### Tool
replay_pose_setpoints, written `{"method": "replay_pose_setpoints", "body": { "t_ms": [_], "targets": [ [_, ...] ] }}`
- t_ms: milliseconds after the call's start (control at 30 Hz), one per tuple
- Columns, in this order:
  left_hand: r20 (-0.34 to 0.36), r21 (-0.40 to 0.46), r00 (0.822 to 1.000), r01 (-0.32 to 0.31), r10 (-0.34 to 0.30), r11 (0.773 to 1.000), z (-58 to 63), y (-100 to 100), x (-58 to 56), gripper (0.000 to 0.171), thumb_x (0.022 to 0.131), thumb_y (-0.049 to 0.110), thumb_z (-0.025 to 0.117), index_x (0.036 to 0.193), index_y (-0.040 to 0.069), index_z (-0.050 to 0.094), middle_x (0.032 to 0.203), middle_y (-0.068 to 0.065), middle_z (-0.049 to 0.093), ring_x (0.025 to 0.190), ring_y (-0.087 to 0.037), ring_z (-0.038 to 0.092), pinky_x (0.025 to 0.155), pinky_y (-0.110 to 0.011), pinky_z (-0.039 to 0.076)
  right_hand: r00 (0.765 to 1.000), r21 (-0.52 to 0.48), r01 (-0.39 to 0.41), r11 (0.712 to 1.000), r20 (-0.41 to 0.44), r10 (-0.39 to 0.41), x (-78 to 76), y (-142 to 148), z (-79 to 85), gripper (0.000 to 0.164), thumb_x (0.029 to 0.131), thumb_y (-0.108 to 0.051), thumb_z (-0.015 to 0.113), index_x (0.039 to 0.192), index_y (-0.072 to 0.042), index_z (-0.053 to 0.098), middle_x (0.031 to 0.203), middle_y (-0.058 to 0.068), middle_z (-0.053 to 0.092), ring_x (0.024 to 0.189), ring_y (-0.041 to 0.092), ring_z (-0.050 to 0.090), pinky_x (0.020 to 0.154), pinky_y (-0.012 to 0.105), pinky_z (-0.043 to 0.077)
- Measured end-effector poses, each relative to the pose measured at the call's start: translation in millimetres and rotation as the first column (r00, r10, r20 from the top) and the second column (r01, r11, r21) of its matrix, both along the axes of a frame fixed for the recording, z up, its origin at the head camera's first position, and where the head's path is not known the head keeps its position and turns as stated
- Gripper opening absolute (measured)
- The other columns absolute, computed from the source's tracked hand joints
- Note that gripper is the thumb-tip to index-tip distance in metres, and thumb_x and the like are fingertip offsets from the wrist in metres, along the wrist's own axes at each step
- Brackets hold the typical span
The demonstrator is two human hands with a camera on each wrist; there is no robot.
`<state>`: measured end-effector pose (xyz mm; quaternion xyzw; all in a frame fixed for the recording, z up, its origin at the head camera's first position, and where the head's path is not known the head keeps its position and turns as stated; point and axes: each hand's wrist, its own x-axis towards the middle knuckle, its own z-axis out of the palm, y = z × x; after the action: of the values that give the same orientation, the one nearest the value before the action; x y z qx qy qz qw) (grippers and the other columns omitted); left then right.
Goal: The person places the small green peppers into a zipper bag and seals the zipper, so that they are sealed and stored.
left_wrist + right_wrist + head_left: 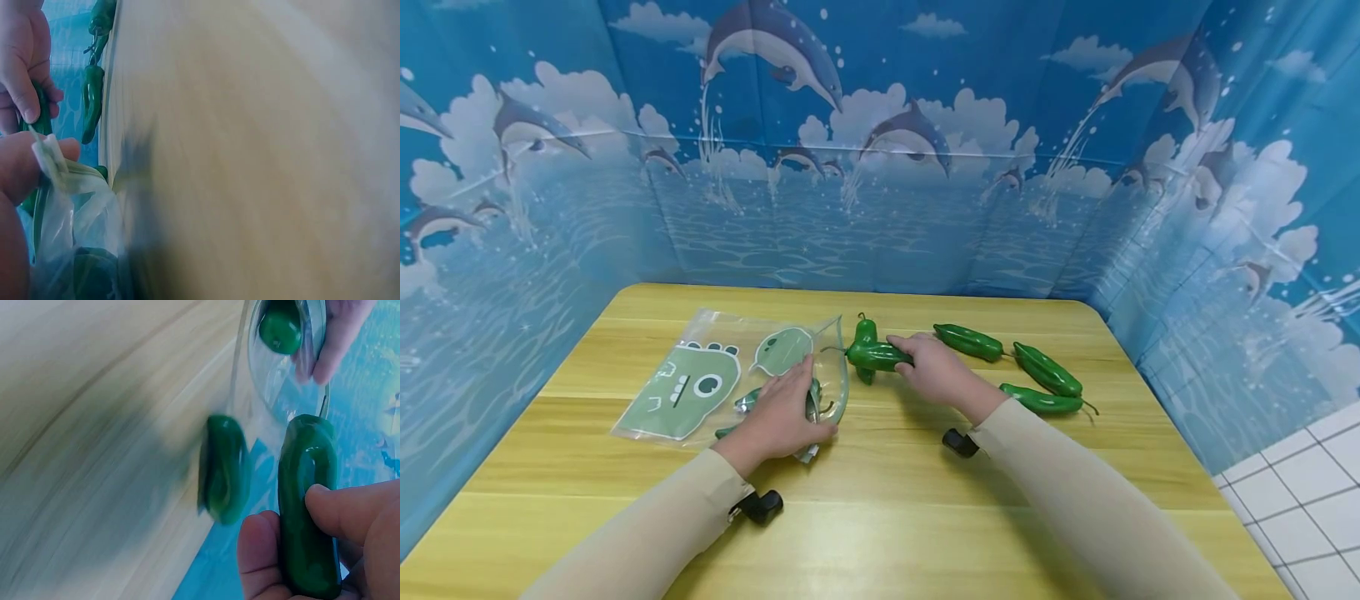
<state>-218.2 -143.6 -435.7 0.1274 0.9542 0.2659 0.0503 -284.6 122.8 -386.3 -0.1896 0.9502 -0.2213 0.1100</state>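
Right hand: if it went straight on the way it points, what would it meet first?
Probably the clear bag, at its open mouth, ahead of the green pepper the right hand holds; the stem overlaps it in the head view, though contact is unclear.

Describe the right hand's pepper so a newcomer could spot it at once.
On the wooden table, find the clear cartoon-printed bag. Right of it, the right hand grips a green pepper, stem toward the bag. Unlike the four loose peppers outside the bag, it's held.
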Motion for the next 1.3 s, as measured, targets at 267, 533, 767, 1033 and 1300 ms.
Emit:
{"method": "replay_pose_setpoints", "body": {
  "t_ms": [267,533,767,1033,1300],
  "targets": [
    [-0.01,0.002,1.0,-0.004,0.004,1.0,-0.6,1,1.0,0.124,0.084,0.051,0.082,0.168,-0.001,0.008,0.176,-0.018,0.015,0.163,-0.037,0.019,0.134,-0.058,0.011,0.999,0.047,-0.021,0.999,-0.035,0.023,5.0,-23,0.6,0.057,0.108,-0.02,0.061,0.161,-0.012,0.044,0.141,0.017,0.061,0.096,0.02,0.067,0.078,0.035,0.053],
    [-0.011,0.014,1.0,-0.005,0.005,1.0,-0.4,2,0.9,0.124,0.084,0.05,0.082,0.169,0.0,0.006,0.177,-0.017,0.013,0.163,-0.037,0.018,0.133,-0.059,0.011,1.0,0.041,0.008,0.999,-0.031,-0.007,3.4,-21,-4.0,0.055,0.109,-0.018,0.059,0.162,-0.011,0.044,0.143,0.019,0.06,0.101,0.022,0.065,0.079,0.035,0.053],
    [-0.018,0.007,1.0,0.0,0.0,1.0,-1.0,0,0.9,0.123,0.086,0.05,0.081,0.169,0.001,0.004,0.177,-0.016,0.012,0.163,-0.038,0.018,0.132,-0.061,0.011,0.999,0.064,0.0,0.998,-0.038,0.003,1.1,-22,-6.5,0.053,0.108,-0.017,0.06,0.159,-0.009,0.047,0.146,0.019,0.06,0.121,0.027,0.065,0.093,0.04,0.057],
    [-0.013,0.01,1.0,0.007,-0.007,1.0,-0.9,-1,-0.4,0.123,0.085,0.05,0.081,0.169,0.003,0.005,0.177,-0.014,0.013,0.163,-0.037,0.02,0.132,-0.062,0.013,0.999,0.063,-0.031,0.998,-0.014,0.032,2.7,-42,-10.8,0.053,0.107,-0.017,0.062,0.158,-0.01,0.05,0.15,0.018,0.059,0.137,0.031,0.059,0.112,0.047,0.052],
    [-0.011,-0.004,1.0,0.023,-0.023,1.0,1.0,-1,-1.0,0.124,0.084,0.051,0.081,0.169,0.002,0.004,0.177,-0.014,0.016,0.163,-0.036,0.021,0.132,-0.062,0.014,0.999,0.03,-0.021,0.999,-0.039,0.022,0.7,-53,-16.2,0.048,0.107,-0.022,0.063,0.153,-0.011,0.056,0.151,0.012,0.061,0.137,0.029,0.061,0.112,0.046,0.053]
  ]
}}
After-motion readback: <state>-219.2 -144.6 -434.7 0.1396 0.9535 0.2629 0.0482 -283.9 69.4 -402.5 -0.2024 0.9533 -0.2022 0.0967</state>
